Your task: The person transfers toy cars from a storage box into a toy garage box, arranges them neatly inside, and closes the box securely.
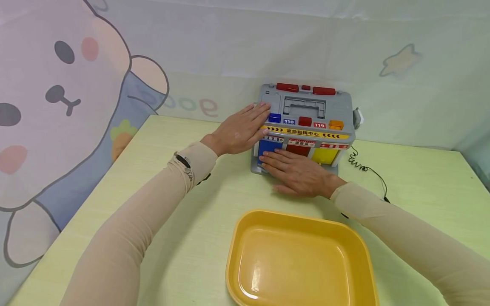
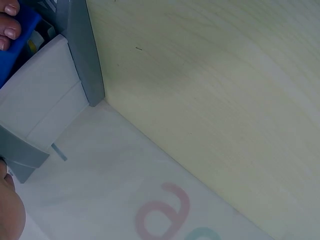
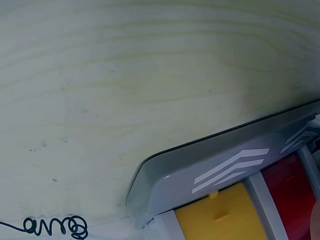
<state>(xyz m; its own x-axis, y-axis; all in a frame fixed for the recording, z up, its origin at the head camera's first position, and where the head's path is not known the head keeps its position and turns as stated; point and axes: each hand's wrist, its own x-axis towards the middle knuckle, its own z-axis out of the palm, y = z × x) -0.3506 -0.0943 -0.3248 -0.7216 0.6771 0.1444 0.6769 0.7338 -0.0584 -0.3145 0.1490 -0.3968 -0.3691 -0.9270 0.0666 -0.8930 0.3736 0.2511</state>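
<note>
A grey toy emergency station (image 1: 340, 104) with a folded carrying handle (image 1: 305, 103) stands at the back of the table. My left hand (image 1: 243, 131) rests on its upper left edge, fingers straight. At its front, my right hand (image 1: 298, 172) touches the blue door (image 1: 268, 147) with extended fingers. In the left wrist view the blue door (image 2: 25, 27) is tilted outward, and something partly hidden shows in the gap behind it. A red door (image 1: 299, 149) and a yellow door (image 1: 324, 156) are shut beside it; my right hand partly covers the red one.
A yellow tray (image 1: 294, 263) lies on the table in front of the station. A coiled black cord (image 1: 357, 163) runs along the station's right side. Behind stands a cloth backdrop (image 1: 214, 42) with a cartoon bear.
</note>
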